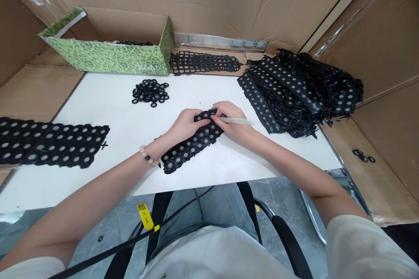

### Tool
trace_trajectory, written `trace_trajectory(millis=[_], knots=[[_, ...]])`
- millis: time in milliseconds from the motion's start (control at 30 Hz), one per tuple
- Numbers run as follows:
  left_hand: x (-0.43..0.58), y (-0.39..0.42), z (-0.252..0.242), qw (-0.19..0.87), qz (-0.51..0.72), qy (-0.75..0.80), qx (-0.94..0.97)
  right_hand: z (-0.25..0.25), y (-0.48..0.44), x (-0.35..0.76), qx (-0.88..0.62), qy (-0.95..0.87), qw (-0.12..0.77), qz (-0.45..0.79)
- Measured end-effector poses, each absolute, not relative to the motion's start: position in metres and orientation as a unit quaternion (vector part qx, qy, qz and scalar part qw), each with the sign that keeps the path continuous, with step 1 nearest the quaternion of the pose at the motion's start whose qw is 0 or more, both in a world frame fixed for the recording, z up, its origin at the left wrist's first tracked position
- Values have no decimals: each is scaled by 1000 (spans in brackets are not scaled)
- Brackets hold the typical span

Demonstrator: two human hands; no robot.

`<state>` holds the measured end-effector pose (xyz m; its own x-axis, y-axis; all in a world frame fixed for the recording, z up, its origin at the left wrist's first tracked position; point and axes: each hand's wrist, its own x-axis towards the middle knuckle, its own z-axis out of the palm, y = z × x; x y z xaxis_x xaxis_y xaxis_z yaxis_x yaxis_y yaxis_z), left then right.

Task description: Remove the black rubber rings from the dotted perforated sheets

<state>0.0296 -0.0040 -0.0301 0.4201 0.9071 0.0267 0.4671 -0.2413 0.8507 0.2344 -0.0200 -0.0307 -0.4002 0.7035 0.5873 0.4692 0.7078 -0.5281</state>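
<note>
A black rubber sheet (188,149) with rows of round rings moulded in it lies slanted on the white table in front of me. My left hand (187,124) is closed on its upper part, thumb on top. Between the fingers of my right hand (231,115) is a slim white pen-like stick (236,120). Its far end points right, while its tip at the sheet's upper right end is hidden by my fingers. Both hands' fingertips nearly meet there.
Loose black rings (149,91) lie heaped behind my hands. Another ringed sheet (49,143) is at left, a pile of dotted black strips (288,91) at right. Along the back stand a green patterned box (111,57) and a holed black sheet (206,62). A cable crosses my lap.
</note>
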Motion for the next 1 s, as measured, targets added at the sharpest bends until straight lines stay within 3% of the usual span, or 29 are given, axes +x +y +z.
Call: trace_trajectory(millis=[300,567,767,1000], knots=[[29,-4,-25,417,273,451,741,-31,-19,234,-376,-816,409,160],[23,0,-18,434,265,477,717,-13,-23,244,-416,-746,465,234],[21,-2,-11,510,256,486,662,-14,-25,240,-430,-694,436,378],[28,-7,-17,452,247,479,711,-16,-34,231,-389,-700,430,417]])
